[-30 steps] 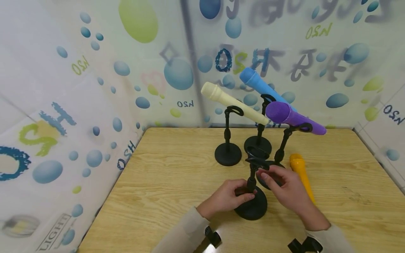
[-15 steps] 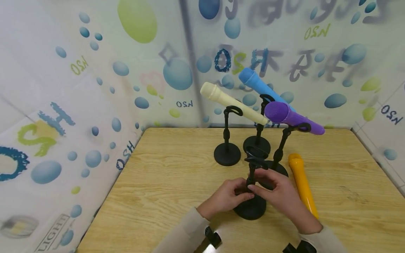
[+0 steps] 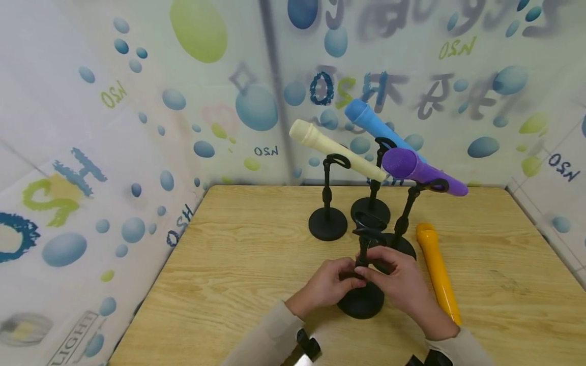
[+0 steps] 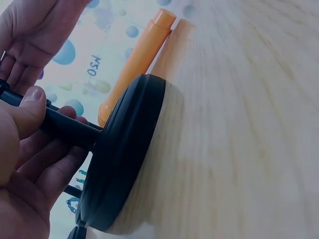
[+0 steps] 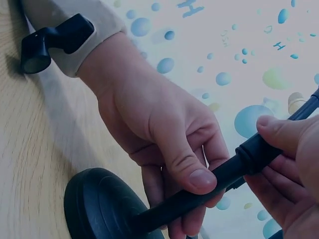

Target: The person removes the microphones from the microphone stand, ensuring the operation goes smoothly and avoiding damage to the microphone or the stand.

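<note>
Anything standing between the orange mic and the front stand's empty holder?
Yes: in the head view, the right hand, gripping the front stand, lies between it and the orange microphone. A second stand, bearing the purple microphone, rises just beyond that hand, so swinging that way may be tight.

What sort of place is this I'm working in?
Probably an indoor booth or screened-off corner for tabletop work; the wider room isn't visible. A wood-grain table sits against wall coverings printed with bubbles and reversed lettering, and black microphone stands stand on it.
</note>
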`<state>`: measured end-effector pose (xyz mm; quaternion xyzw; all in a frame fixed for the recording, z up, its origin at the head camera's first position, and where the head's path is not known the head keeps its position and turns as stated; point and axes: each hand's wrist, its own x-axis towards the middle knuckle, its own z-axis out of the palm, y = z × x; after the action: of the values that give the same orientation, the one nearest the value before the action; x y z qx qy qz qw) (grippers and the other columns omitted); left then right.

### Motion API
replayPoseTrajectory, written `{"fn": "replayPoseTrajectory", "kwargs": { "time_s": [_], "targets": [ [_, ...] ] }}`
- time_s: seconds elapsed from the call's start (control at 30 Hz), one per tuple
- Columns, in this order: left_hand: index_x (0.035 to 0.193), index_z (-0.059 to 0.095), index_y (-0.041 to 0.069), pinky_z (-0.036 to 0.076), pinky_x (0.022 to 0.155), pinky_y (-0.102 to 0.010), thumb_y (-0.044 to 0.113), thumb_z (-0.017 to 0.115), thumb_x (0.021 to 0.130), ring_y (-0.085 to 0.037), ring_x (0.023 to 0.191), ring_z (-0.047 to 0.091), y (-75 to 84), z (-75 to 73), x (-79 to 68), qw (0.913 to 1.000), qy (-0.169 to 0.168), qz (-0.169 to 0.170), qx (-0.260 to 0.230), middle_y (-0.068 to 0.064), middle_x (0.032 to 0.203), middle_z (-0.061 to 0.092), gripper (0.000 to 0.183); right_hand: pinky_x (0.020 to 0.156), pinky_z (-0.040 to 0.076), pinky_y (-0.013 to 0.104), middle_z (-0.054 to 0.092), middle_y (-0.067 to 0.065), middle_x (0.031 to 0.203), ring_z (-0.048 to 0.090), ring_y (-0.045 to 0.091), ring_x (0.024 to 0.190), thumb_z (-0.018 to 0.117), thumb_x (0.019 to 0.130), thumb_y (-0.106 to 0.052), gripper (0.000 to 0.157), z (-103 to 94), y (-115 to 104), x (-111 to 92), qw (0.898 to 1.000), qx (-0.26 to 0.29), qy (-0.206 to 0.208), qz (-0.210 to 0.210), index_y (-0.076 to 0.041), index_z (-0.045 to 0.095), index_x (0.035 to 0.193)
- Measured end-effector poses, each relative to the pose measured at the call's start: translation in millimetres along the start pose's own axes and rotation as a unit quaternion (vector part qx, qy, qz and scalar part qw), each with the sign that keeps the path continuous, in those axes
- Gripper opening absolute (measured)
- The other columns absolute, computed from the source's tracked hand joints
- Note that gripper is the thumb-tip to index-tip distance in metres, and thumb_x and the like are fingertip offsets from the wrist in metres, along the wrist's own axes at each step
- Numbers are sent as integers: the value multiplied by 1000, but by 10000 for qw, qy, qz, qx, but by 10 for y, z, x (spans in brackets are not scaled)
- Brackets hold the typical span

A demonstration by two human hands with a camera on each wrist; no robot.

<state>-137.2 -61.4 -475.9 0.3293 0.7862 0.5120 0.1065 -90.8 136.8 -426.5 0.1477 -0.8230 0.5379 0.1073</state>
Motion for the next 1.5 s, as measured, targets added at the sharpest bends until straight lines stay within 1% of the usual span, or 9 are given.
{"fn": "replayPoseTrajectory", "kwargs": {
  "time_s": [0.3,0.5,0.6,0.73,0.87,1.1,1.17,1.33,1.5],
  "targets": [
    [112,76,3,59,91,-18,8,77,100,-5,103,76,-26,21,26,9999,19,76,-130,-13,110,82,13,88,61,17,82,4,109,73,-1,100,86,90,-2,21,-26,-2,13,9999,-38,-120,-117,-13,82,108],
    [133,72,3,60,95,-19,4,75,101,-1,106,75,-31,19,35,9994,-99,90,-321,-15,116,82,32,84,63,19,81,14,114,74,1,101,80,95,0,23,-93,33,31,9972,272,-531,-444,-4,80,117],
    [140,69,3,58,98,-19,3,75,100,-2,106,76,-20,17,32,9993,-106,102,-331,-15,116,82,40,87,62,19,79,20,123,72,-2,107,75,99,1,27,-108,77,37,9941,543,-815,-475,1,76,125],
    [132,72,3,57,103,-20,4,77,99,-5,107,76,-12,21,28,9998,-33,138,-135,-14,114,83,33,99,56,14,73,27,133,67,-6,120,70,102,3,34,-93,115,30,9886,951,-1053,-502,7,69,135],
    [130,73,3,56,103,-21,8,77,100,-5,109,75,-13,17,19,10000,-8,-13,-93,-12,116,83,30,105,51,12,74,21,134,68,0,122,73,102,-5,41,-49,82,17,9906,939,-972,-192,2,63,142],
    [117,76,7,57,90,-17,12,75,103,4,91,65,-5,10,25,9997,-12,-174,-195,-9,107,81,16,110,57,50,76,7,120,72,15,115,83,97,-17,38,1,-11,17,9944,364,-422,893,-5,66,128],
    [112,76,7,57,88,-16,12,76,102,4,89,63,-8,21,22,9998,-12,-142,-111,-9,103,80,11,109,57,52,75,5,115,74,20,114,84,96,-16,34,1,-21,8,9938,302,-341,1016,-5,66,123],
    [110,76,8,56,88,-16,12,77,101,5,91,64,-4,31,18,9999,-46,-124,-66,-8,104,80,10,106,59,50,76,4,110,75,17,109,84,95,-10,26,-15,-20,-4,9957,295,-256,842,-6,71,117],
    [118,77,7,57,94,-17,11,77,101,4,102,71,14,4,20,9996,-44,-189,-195,-9,112,82,17,104,62,40,79,8,119,73,8,111,80,99,-12,24,-63,-11,11,9974,262,-525,429,-7,74,122]
  ]
}}
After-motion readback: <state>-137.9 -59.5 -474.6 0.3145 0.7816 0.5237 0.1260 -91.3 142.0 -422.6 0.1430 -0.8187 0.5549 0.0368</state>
